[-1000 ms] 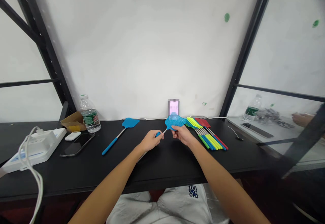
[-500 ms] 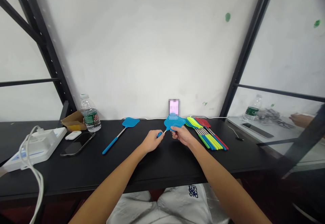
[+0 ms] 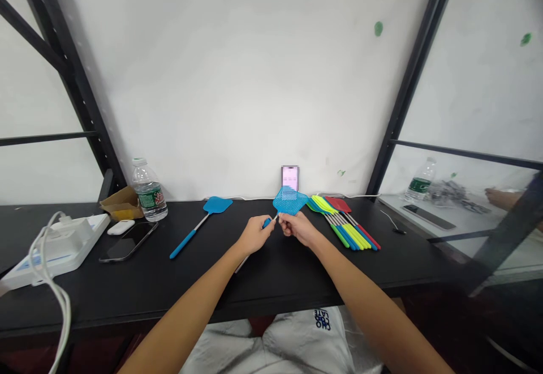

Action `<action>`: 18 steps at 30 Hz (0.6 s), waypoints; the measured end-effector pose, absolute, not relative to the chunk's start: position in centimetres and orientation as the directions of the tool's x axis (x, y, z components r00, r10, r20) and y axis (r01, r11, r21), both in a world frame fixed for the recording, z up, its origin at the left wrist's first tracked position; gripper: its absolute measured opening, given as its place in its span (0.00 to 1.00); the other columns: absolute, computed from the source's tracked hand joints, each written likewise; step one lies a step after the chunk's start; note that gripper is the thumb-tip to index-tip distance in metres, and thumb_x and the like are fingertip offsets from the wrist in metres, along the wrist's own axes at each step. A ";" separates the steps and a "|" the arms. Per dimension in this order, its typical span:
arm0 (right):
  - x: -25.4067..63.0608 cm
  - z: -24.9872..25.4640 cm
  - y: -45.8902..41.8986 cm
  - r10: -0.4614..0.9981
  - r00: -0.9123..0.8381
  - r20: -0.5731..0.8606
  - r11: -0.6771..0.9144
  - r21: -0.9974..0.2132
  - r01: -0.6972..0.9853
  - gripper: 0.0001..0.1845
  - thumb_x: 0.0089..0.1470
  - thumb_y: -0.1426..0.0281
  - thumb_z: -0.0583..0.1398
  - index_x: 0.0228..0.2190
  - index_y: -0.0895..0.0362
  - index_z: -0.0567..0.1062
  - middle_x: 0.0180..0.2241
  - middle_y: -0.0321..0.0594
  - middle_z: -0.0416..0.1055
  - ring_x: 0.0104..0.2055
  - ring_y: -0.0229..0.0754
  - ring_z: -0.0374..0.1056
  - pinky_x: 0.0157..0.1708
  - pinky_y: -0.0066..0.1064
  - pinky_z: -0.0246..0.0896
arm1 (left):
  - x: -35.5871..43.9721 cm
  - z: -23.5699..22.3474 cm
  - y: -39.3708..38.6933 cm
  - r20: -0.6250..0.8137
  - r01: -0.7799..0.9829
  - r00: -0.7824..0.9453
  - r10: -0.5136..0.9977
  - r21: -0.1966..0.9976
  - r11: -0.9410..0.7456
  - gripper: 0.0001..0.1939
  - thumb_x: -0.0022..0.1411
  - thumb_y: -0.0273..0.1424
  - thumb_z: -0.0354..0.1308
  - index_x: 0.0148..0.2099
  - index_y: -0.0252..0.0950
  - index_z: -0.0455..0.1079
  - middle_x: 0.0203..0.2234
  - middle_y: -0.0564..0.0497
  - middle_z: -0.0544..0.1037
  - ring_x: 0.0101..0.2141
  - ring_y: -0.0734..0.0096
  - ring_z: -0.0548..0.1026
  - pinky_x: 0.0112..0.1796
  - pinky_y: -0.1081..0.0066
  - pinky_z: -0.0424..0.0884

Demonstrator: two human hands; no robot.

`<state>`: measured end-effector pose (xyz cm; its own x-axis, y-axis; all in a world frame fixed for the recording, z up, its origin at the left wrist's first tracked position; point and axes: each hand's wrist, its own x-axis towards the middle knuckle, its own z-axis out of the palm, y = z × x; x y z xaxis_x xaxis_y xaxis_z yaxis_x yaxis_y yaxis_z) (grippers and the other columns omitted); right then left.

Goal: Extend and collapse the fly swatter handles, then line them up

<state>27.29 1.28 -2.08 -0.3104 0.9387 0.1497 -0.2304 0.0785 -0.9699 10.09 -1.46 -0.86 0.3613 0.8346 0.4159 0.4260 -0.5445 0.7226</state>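
Observation:
A blue fly swatter (image 3: 290, 201) is held over the middle of the black table, its mesh head pointing away from me. My left hand (image 3: 255, 234) is closed around its blue handle, and a thin rod shows below that hand. The fingers of my right hand (image 3: 297, 227) pinch the swatter at the base of the head, by the metal shaft. Another blue fly swatter (image 3: 201, 224) lies to the left of my hands. To the right lies a row of several fly swatters (image 3: 345, 224) with green, blue, yellow and red handles.
A phone (image 3: 290, 177) with a lit screen leans on the wall behind the held swatter. On the left are a water bottle (image 3: 150, 191), a cardboard box (image 3: 121, 204), a white earphone case (image 3: 121, 227), a dark phone (image 3: 129, 242) and a power strip (image 3: 63, 249) with white cables.
My right hand has shifted slightly left and down toward the shaft, nearer my left hand. More of the swatter head shows, and a thin rod now appears below my left hand.

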 end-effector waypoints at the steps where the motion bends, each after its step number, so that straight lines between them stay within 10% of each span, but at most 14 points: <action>1: 26.9 -2.3 1.3 0.942 -0.298 0.157 0.097 -0.974 -0.207 0.19 0.48 0.56 0.63 0.21 0.59 0.69 0.16 0.32 0.62 0.15 0.30 0.54 0.16 0.25 0.47 | 10.3 -0.8 -1.5 0.418 0.423 0.357 0.835 0.725 -0.544 0.20 0.64 0.44 0.46 0.27 0.35 0.64 0.16 0.57 0.65 0.20 0.78 0.60 0.24 0.76 0.55; 18: 28.4 -2.1 3.3 0.974 0.179 0.141 0.183 -0.952 -0.246 0.24 0.48 0.52 0.62 0.18 0.54 0.59 0.12 0.30 0.56 0.12 0.29 0.48 0.12 0.25 0.40 | 10.0 -1.0 -1.3 0.379 0.542 0.342 0.860 0.668 -0.510 0.22 0.59 0.47 0.50 0.24 0.36 0.68 0.17 0.55 0.71 0.22 0.74 0.66 0.28 0.74 0.60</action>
<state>28.44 3.30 -2.13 0.1789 0.9738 0.1405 -0.2457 0.1825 -0.9520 9.96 -1.33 -1.02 0.3420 0.8598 0.3791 0.5422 -0.5101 0.6677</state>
